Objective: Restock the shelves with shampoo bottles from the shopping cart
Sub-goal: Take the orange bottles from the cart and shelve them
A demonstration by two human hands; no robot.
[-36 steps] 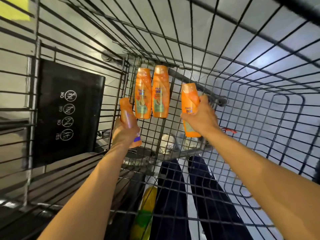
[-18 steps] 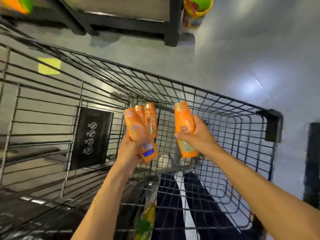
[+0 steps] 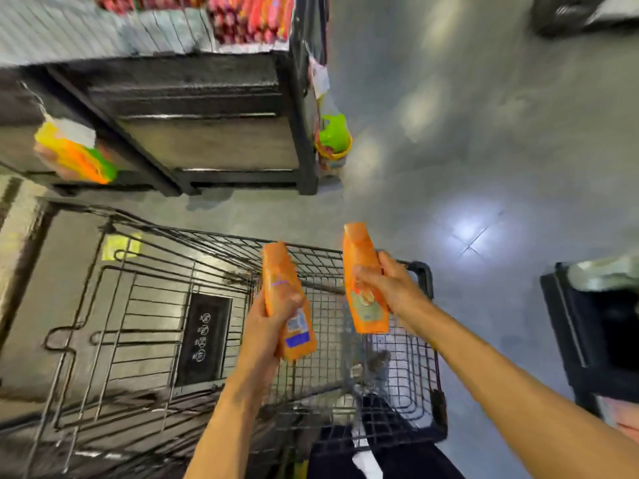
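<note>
My left hand grips an orange shampoo bottle by its middle, back label facing me, cap end pointing away. An identical orange bottle is held in my right hand, its front label toward me. Both bottles hang in the air above the black wire shopping cart. The other bottles in the cart are hidden behind my hands and the bottles. A dark shelf unit stands beyond the cart, with blurred red and orange goods on its upper level.
A black plastic flap with white icons hangs inside the cart. Green and yellow products hang at the shelf's right end, and more yellow-orange packs at the left. A dark bin stands at right on the grey floor.
Both hands have lifted their bottles up out of the cart. My view has swung upward from the cart's bottom to the shelf unit and floor ahead.
</note>
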